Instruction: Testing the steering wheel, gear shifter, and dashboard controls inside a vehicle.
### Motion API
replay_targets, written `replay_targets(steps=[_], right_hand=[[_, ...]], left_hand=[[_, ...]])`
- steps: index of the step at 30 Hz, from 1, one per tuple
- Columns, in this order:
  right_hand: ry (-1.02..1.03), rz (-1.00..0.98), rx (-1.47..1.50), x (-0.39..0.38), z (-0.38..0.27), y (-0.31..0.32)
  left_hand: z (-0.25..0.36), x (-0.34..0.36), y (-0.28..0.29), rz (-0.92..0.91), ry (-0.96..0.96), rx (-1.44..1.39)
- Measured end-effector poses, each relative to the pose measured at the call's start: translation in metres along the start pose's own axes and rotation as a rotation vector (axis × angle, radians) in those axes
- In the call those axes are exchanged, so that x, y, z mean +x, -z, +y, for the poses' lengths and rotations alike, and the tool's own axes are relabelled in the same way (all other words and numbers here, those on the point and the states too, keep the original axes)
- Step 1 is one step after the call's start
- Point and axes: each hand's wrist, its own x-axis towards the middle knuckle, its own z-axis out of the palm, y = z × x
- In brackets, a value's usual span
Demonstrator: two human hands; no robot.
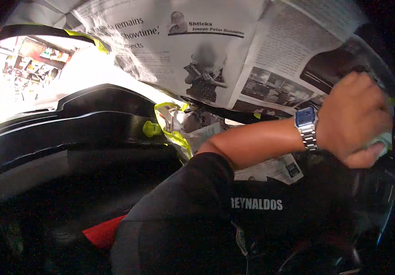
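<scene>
A: What do the fingers of the left hand (353, 119) do?

B: They are curled together around a small pale green wad (380, 139); only its edge shows under them. A silver metal wristwatch with a blue face (306, 126) sits on the wrist behind.

A: And around the fingers?

B: Above and behind them hangs a sheet of printed newspaper (197, 50), fixed with strips of yellow-green masking tape (174, 133). Far to the left of the fingers lies a black curved panel (69, 123).

A: The right hand?

B: It is not visible.
</scene>
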Motion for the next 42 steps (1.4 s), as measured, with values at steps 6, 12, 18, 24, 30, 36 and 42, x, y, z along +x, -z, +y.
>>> replay_targets(steps=[6,12,18,24,30,36,42], right_hand=[[0.044,-0.042,0.009,0.02,-0.034,-0.023],[0.086,-0.101,0.002,0.037,-0.08,-0.06],[0.112,-0.117,0.019,0.058,-0.084,-0.068],[0.146,-0.128,0.029,0.074,-0.088,-0.077],[0.162,-0.133,0.037,0.082,-0.09,-0.076],[0.156,-0.121,0.052,0.082,-0.09,-0.083],[0.146,-0.096,0.069,0.085,-0.094,-0.09]], left_hand=[[-0.018,-0.026,0.009,-0.129,0.106,0.066],[-0.047,-0.054,0.016,-0.054,0.037,0.063],[-0.039,-0.085,-0.047,-0.091,-0.209,0.019],[-0.021,-0.084,-0.075,0.045,0.087,0.073],[-0.013,-0.08,-0.088,0.277,0.027,0.099],[-0.028,-0.069,-0.054,-0.242,0.154,0.055],[-0.045,-0.019,0.006,0.018,0.29,0.102]])
